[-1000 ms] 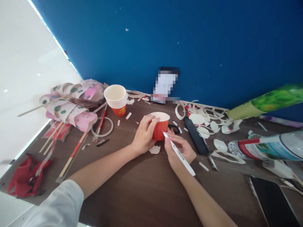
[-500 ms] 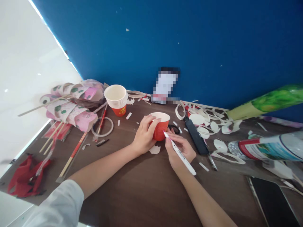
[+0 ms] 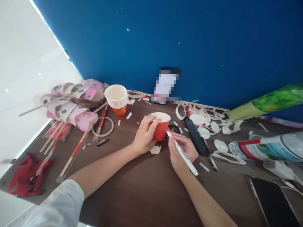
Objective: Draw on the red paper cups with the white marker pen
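A red paper cup (image 3: 161,130) stands upright on the dark wooden table (image 3: 142,189). My left hand (image 3: 145,134) is closed around its left side, thumb and fingers at the rim. In my right hand (image 3: 181,151) is a white marker (image 3: 185,159), gripped like a pen, its pink tip close to the cup's right side. Whether the tip touches the cup I cannot tell. A torn scrap of white paper (image 3: 155,149) lies just in front of the cup. Behind my right fingers, black scissor handles (image 3: 174,128) show in part.
Stacked paper cups (image 3: 116,101) stand at back left, near pink paper crafts (image 3: 71,107) and a red ribbon (image 3: 26,176). To the right are a black box cutter (image 3: 197,137), white paper offcuts (image 3: 197,119), a water bottle (image 3: 267,148) and a dark phone (image 3: 272,201).
My right hand has shifted slightly to the right with the marker, its tip moving toward the cup's right edge. My left hand and the cup stay nearly in place.
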Demonstrator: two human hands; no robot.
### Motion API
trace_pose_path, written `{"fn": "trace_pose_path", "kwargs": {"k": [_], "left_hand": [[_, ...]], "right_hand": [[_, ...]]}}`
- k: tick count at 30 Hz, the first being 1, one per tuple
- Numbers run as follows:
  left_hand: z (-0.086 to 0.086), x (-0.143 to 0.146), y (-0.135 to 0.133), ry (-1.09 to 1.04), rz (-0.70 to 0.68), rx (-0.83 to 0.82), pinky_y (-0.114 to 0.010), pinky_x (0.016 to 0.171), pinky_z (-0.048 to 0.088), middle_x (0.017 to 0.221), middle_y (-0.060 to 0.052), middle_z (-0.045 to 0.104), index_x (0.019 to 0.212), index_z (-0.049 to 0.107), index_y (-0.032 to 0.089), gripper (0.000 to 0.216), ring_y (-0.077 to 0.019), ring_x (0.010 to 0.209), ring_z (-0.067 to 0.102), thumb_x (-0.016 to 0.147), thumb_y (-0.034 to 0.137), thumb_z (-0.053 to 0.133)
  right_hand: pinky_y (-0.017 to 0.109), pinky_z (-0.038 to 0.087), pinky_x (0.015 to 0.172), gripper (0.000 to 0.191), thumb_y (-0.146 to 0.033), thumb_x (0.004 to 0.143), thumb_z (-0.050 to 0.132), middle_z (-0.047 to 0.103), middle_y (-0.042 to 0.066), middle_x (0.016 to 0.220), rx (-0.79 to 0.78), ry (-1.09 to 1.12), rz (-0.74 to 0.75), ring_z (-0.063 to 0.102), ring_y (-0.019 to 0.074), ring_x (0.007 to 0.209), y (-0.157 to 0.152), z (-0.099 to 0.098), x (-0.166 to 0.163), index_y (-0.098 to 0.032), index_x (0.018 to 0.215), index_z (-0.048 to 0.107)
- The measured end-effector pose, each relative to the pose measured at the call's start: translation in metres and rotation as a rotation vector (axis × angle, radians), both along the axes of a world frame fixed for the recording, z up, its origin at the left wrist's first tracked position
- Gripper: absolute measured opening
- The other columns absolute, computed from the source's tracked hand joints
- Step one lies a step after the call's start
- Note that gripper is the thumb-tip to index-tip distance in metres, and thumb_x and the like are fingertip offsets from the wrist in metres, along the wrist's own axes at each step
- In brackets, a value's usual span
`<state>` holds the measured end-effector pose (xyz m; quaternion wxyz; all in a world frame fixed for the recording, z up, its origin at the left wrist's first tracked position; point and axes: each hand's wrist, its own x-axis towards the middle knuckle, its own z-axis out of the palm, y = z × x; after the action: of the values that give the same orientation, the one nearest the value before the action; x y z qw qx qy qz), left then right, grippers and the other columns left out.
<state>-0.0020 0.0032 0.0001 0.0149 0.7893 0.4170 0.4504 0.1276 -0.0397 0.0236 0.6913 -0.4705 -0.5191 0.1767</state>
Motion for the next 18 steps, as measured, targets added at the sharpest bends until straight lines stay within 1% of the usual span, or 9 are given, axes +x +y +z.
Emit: {"fn": "trace_pose_path", "kwargs": {"k": [5,9,13,18], "left_hand": [[-0.0002,-0.0003,0.0001,0.003,-0.002,0.013,-0.054,0.111,0.036,0.127,-0.013,0.045,0.135,0.030,0.020,0.065,-0.0274,0.128,0.044,0.076,0.009,0.056],[-0.0003,-0.0003,0.0007,0.010,0.003,0.025,-0.053,0.110,0.036,0.127,-0.013,0.045,0.135,0.031,0.019,0.064,-0.0274,0.128,0.044,0.077,0.011,0.057],[-0.0004,0.0000,0.0010,-0.015,-0.013,0.044,-0.051,0.111,0.036,0.126,-0.014,0.045,0.134,0.032,0.017,0.065,-0.0273,0.128,0.042,0.075,0.009,0.058],[-0.0016,0.0002,0.0013,-0.016,-0.016,0.023,-0.053,0.111,0.035,0.127,-0.012,0.045,0.136,0.030,0.020,0.067,-0.0276,0.127,0.043,0.076,0.009,0.057]], "right_hand": [[0.042,0.060,0.086,0.005,-0.018,0.075,0.070,0.075,0.006,0.085,-0.046,-0.038,-0.026,0.074,0.0207,0.080,-0.0003,-0.0008,0.0016,-0.019,0.079,0.066],[0.041,0.060,0.086,0.005,-0.018,0.076,0.069,0.075,0.006,0.085,-0.051,-0.032,-0.021,0.073,0.0203,0.081,-0.0010,0.0000,0.0025,-0.019,0.080,0.066],[0.040,0.060,0.083,0.004,-0.018,0.077,0.069,0.075,0.006,0.087,-0.077,-0.049,-0.038,0.073,0.0203,0.082,-0.0010,0.0000,0.0031,-0.018,0.079,0.066],[0.039,0.060,0.083,0.004,-0.018,0.076,0.069,0.075,0.006,0.085,-0.064,-0.044,-0.043,0.073,0.0200,0.081,-0.0003,0.0003,0.0037,-0.017,0.078,0.066]]}}
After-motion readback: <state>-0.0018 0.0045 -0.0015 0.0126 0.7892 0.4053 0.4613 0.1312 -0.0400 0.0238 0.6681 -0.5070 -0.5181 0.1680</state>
